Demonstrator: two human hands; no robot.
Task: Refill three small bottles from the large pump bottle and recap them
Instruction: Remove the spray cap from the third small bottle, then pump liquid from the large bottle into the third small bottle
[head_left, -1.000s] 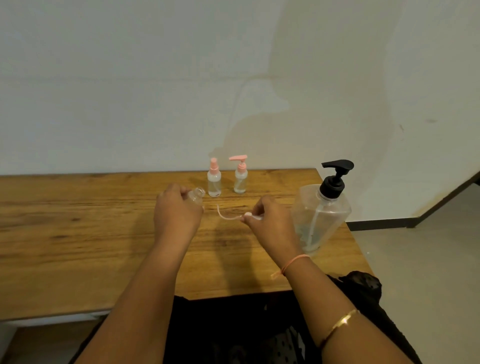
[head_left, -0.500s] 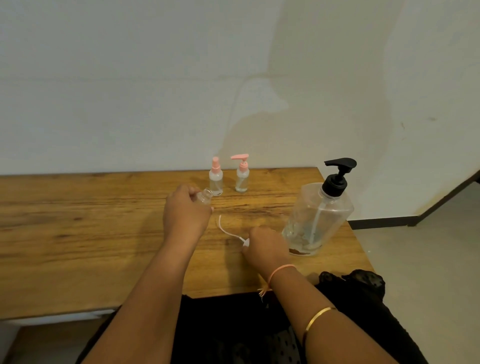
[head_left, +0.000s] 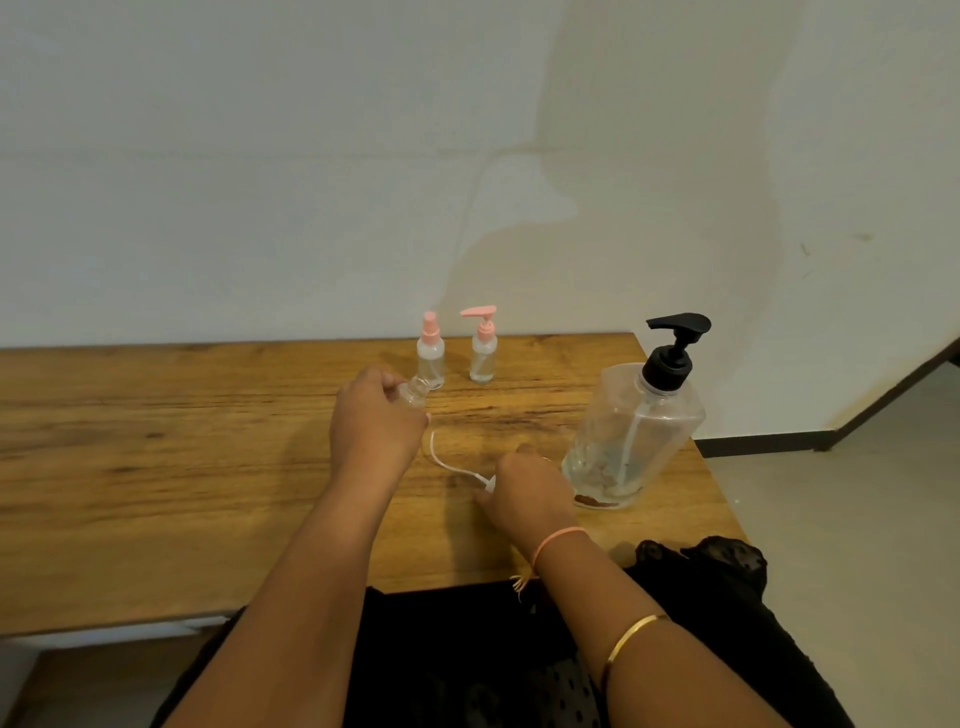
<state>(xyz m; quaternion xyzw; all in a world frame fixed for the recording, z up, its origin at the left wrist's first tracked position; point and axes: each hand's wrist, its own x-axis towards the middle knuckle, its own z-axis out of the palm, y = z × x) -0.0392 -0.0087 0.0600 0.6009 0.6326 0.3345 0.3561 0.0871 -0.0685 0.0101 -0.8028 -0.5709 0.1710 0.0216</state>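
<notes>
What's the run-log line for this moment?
left hand: grips uncapped small bottle | right hand: holds removed cap with dip tube | spray-top bottle, pink-pump bottle: capped, at back | large pump bottle: untouched, capped

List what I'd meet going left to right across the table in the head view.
Left hand holding an open small bottle → spray bottle → small pump bottle → right hand pinching a cap → large pump bottle.
</notes>
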